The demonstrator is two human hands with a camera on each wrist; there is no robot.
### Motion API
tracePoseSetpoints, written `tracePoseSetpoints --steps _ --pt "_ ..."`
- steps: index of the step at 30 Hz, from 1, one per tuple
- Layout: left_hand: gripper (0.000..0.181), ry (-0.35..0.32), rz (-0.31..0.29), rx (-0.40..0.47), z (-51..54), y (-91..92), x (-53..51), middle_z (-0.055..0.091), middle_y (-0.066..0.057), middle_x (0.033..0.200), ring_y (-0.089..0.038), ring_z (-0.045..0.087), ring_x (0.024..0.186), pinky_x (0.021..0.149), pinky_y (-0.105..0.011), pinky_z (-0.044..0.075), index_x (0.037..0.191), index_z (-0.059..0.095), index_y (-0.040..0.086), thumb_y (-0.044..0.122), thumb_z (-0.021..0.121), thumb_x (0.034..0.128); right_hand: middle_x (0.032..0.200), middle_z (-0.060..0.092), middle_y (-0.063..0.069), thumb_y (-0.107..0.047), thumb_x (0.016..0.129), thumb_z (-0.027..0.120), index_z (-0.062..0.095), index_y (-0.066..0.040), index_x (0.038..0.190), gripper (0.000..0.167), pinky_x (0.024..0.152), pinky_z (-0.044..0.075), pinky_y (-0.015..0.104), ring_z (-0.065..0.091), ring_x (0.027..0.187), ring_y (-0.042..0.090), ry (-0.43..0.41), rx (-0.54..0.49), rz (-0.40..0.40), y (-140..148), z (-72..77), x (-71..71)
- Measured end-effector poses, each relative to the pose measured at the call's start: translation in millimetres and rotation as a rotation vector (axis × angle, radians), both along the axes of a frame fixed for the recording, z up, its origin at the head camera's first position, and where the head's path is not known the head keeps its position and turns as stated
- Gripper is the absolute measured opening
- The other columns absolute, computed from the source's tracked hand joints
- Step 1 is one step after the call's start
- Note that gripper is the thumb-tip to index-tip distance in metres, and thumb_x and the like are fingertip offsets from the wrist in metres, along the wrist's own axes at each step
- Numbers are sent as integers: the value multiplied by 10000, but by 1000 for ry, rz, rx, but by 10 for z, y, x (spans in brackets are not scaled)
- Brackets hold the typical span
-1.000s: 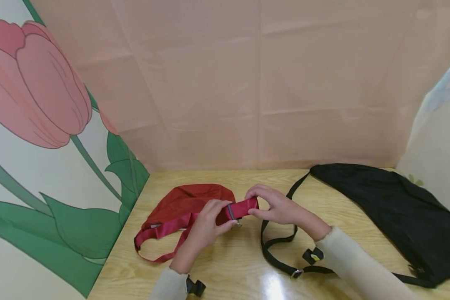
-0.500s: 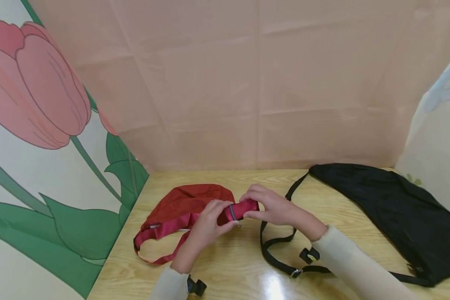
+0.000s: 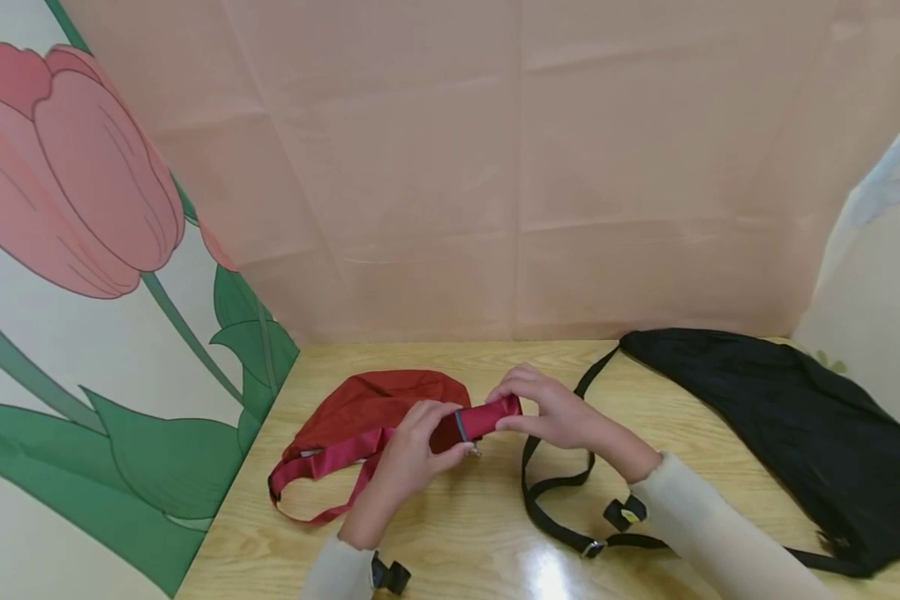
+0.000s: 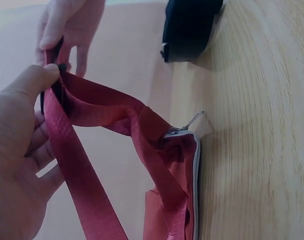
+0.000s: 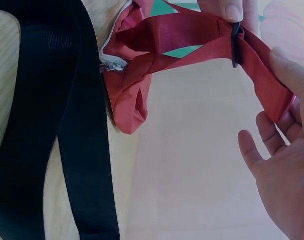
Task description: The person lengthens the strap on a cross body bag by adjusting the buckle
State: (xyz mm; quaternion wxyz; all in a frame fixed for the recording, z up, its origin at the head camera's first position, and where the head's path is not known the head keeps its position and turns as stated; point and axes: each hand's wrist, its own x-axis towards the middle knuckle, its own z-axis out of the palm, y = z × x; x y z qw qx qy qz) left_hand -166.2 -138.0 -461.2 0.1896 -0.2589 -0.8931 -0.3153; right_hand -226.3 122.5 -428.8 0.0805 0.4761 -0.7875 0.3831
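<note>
A red waist bag lies on the table to the left, its crimson webbing strap lifted between both hands. My left hand pinches the strap at a dark strap slider, thumb on the slider's edge in the left wrist view. Just to its right, my right hand holds the folded end of the strap loop between thumb and fingers. The right wrist view shows the strap doubled through the slider. The bag's zipper has a metal pull hanging near one end.
A black sling bag lies at the right, and its black strap loops across the table close to my right forearm. Behind the table hangs a pinkish-beige cloth. A tulip-printed panel stands at the left.
My right hand shifted slightly left, then back to the right with the strap loop. The strap between the hands bunched up, then straightened. My left hand stayed nearly still.
</note>
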Motion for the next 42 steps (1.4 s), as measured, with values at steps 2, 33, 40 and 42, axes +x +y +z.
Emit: tracePoseSetpoints --steps 2,33,40,42 --pt "498 7 -1 3 -4 -9 -1 645 -19 1185 -183 604 1044 804 -346 569 1274 646 131 262 849 839 1066 656 -88 -180 885 792 711 -210 1141 270 819 473 329 528 994 119 -25 -21 1 17 -26 -20" --pt "496 -16 34 -8 5 -12 13 634 7 1157 -145 617 1020 802 -342 580 1253 644 158 263 865 821 1116 653 -72 -343 915 764 672 -172 1240 379 821 534 346 565 1007 103 -35 128 -56 -35 136 76" --pt "512 -85 58 0 -15 -48 23 606 7 1181 -123 619 1003 819 -343 579 1277 612 159 260 853 836 1146 653 -113 -324 888 797 676 -217 1227 375 850 539 397 582 1049 88 -28 85 -107 86 103 22" --pt "511 -90 57 1 -17 -52 24 603 6 1186 -125 617 1000 816 -339 578 1280 610 160 260 849 840 1145 653 -113 -318 889 797 673 -210 1225 374 854 537 397 585 1047 89 -24 82 -105 104 95 18"
